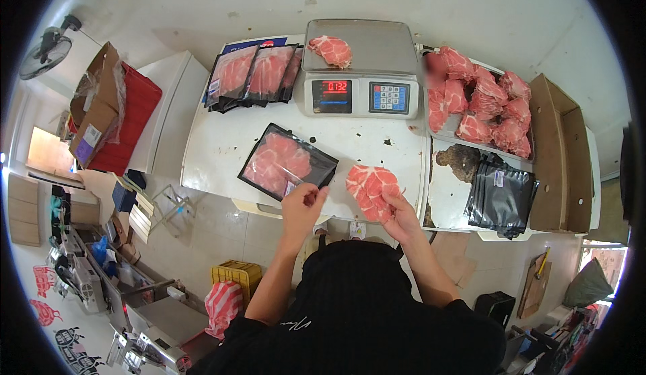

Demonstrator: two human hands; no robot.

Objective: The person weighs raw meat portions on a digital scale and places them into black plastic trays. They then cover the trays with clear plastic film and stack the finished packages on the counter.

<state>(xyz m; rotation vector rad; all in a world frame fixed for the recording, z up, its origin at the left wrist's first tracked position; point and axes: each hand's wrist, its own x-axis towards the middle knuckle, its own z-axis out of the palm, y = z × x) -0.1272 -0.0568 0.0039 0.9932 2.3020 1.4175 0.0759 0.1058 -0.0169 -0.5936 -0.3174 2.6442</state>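
Observation:
My right hand [405,217] grips a stack of raw marbled meat slices [371,188] by its right side, above the white worktop. Close to it, my left hand [304,207] has its thumb and forefinger curled together at the lower edge of a clear-fronted black pouch [277,159]. Whether those fingers pinch the pouch is unclear. Pink meat slices fill the left part of this pouch, which lies flat and slanted. Behind it, a digital scale [361,95] with a lit display carries a small portion of meat [331,50] on its steel pan [383,47].
Several filled pouches [270,75] lie overlapped left of the scale. At right are a metal tray [444,137] heaped with meat portions [487,92], a stack of black pouches [504,193] and an upright cardboard box [557,163]. The worktop [217,148] has dark chips.

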